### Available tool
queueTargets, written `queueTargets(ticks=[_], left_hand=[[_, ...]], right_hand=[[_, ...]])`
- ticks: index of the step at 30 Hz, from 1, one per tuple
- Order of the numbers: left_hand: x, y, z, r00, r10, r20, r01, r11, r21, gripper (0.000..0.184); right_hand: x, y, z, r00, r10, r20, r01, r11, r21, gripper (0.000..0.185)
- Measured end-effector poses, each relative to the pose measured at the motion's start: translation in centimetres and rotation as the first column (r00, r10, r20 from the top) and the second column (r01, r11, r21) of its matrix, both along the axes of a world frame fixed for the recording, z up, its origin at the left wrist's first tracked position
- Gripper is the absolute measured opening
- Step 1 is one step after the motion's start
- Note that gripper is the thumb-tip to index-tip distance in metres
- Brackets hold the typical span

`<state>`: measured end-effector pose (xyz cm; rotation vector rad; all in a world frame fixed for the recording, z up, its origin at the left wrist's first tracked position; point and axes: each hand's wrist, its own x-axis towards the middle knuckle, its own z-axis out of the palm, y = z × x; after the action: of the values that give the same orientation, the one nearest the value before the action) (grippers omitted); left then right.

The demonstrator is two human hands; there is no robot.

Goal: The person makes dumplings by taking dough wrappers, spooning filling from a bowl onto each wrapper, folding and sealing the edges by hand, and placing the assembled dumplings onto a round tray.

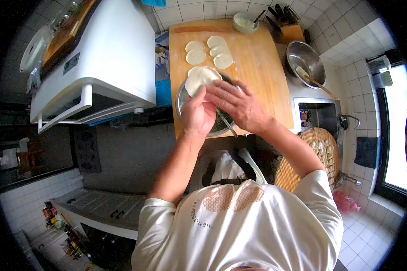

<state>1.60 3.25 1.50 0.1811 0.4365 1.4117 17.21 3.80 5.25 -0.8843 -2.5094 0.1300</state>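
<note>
A round, thin dumpling wrapper (202, 77) is held up over a metal bowl (180, 100) near the board's front edge. My left hand (199, 114) has its thumb on the wrapper's near side; its other fingers are hidden beneath. From the right, my right hand (239, 105) reaches across, fingertips gripping the wrapper's right edge, thumb out of sight. Below both hands, a metal utensil handle (227, 123) slants out over the bowl's rim. My hands cover most of the bowl's contents. Several more wrappers (196, 57) lie flat on the wooden board (253, 67) beyond the bowl.
A small bowl (246, 23) of pale paste sits at the board's back. Right of the board are a metal basin (306, 61) with a wooden-handled tool, a knife block (292, 33) and a sink (320, 101). Shaped dumplings (323, 156) rest on a round woven tray (288, 174). A white appliance (108, 49) stands left.
</note>
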Motion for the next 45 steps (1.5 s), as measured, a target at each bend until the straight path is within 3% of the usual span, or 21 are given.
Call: queueTargets(ticks=[1, 3, 4, 5, 7, 11, 12, 13, 15, 18, 19, 21, 22, 24, 25, 27, 31, 37, 39, 43, 45], left_hand=[[-0.2, 0.0, 0.2, 1.0, 0.001, -0.001, -0.001, 1.0, 0.0, 0.028], [-0.7, 0.0, 0.7, 0.988, 0.147, -0.04, -0.15, 0.986, -0.068, 0.03], [-1.4, 0.0, 0.7, 0.987, 0.158, -0.027, -0.159, 0.987, -0.004, 0.031], [-1.9, 0.1, 0.9, 0.971, 0.211, -0.114, -0.223, 0.969, -0.105, 0.033], [-3.2, 0.1, 1.4, 0.955, 0.153, -0.254, -0.203, 0.961, -0.185, 0.039], [-6.2, -0.9, 0.2, 0.947, 0.137, -0.292, -0.172, 0.98, -0.099, 0.046], [-6.9, -1.2, -0.2, 0.974, 0.105, -0.198, -0.114, 0.993, -0.031, 0.041], [-7.2, -1.4, -0.6, 0.975, 0.105, -0.195, -0.114, 0.993, -0.036, 0.041], [-7.6, -2.1, -1.1, 0.975, 0.099, -0.2, -0.115, 0.991, -0.074, 0.03], [-7.9, -2.9, -3.0, 0.966, 0.173, -0.192, -0.199, 0.972, -0.126, 0.03], [-8.0, -3.1, -3.4, 0.963, 0.201, -0.177, -0.227, 0.964, -0.138, 0.03], [-8.1, -3.5, -4.4, 0.963, 0.195, -0.184, -0.227, 0.959, -0.168, 0.029], [-8.1, -3.7, -4.8, 0.963, 0.185, -0.195, -0.222, 0.956, -0.191, 0.028], [-7.8, -3.9, -5.3, 0.961, 0.192, -0.201, -0.235, 0.947, -0.219, 0.029], [-7.7, -4.0, -5.4, 0.958, 0.193, -0.213, -0.242, 0.941, -0.236, 0.029], [-7.7, -4.1, -5.4, 0.959, 0.196, -0.203, -0.24, 0.945, -0.221, 0.028], [-7.7, -4.2, -6.0, 0.961, 0.182, -0.208, -0.221, 0.958, -0.181, 0.027], [-7.1, -4.3, -5.5, 0.944, 0.212, -0.255, -0.258, 0.952, -0.163, 0.026], [-7.1, -4.3, -5.6, 0.94, 0.213, -0.266, -0.26, 0.953, -0.157, 0.026], [-6.9, -4.0, -5.0, 0.917, 0.231, -0.325, -0.293, 0.943, -0.156, 0.028], [-6.9, -4.1, -5.2, 0.921, 0.235, -0.309, -0.29, 0.946, -0.144, 0.029]], right_hand=[[-0.2, -0.3, -0.3, 0.995, 0.064, 0.081, -0.064, 0.998, 0.001, 0.054], [0.3, -0.9, -1.2, 0.995, 0.06, 0.074, -0.061, 0.998, 0.022, 0.046], [1.1, -1.1, -2.3, 0.993, 0.107, 0.053, -0.104, 0.993, -0.055, 0.043], [1.7, -1.5, -3.1, 0.989, 0.149, 0.026, -0.144, 0.98, -0.138, 0.039], [2.6, -1.2, -2.2, 0.997, 0.044, -0.06, -0.051, 0.991, -0.122, 0.032], [3.9, 0.3, -3.4, 0.981, 0.105, 0.162, -0.086, 0.989, -0.118, 0.029], [3.4, 0.4, -3.7, 0.958, 0.183, 0.22, -0.149, 0.975, -0.164, 0.028], [2.7, 0.7, -4.0, 0.925, 0.263, 0.273, -0.209, 0.955, -0.211, 0.027], [1.4, 1.4, -5.3, 0.925, 0.33, 0.191, -0.298, 0.938, -0.178, 0.021], [0.1, 2.1, -5.5, 0.776, 0.461, 0.43, -0.339, 0.88, -0.332, 0.016], [0.2, 2.2, -5.7, 0.772, 0.468, 0.431, -0.343, 0.877, -0.338, 0.016], [1.1, 2.2, -6.3, 0.867, 0.458, 0.194, -0.405, 0.877, -0.26, 0.012], [1.4, 2.1, -6.4, 0.862, 0.466, 0.198, -0.41, 0.872, -0.269, 0.012], [1.6, 1.7, -6.5, 0.965, 0.255, 0.068, -0.208, 0.892, -0.402, 0.009], [1.7, 1.5, -6.3, 0.963, 0.259, 0.072, -0.209, 0.889, -0.408, 0.009], [1.8, 1.6, -5.5, 0.992, 0.038, -0.122, -0.092, 0.877, -0.471, 0.009], [1.1, 2.5, -6.0, 0.976, -0.122, -0.179, 0.034, 0.902, -0.43, 0.014], [1.4, 0.3, -5.4, 0.998, -0.049, -0.029, 0.021, 0.788, -0.616, 0.016], [0.4, 1.3, -5.1, 0.995, 0.071, -0.07, -0.093, 0.915, -0.393, 0.017], [1.0, 1.4, -6.5, 0.975, 0.223, -0.01, -0.21, 0.901, -0.378, 0.016], [2.1, 1.6, -5.8, 0.989, 0.15, -0.008, -0.14, 0.907, -0.397, 0.016]])
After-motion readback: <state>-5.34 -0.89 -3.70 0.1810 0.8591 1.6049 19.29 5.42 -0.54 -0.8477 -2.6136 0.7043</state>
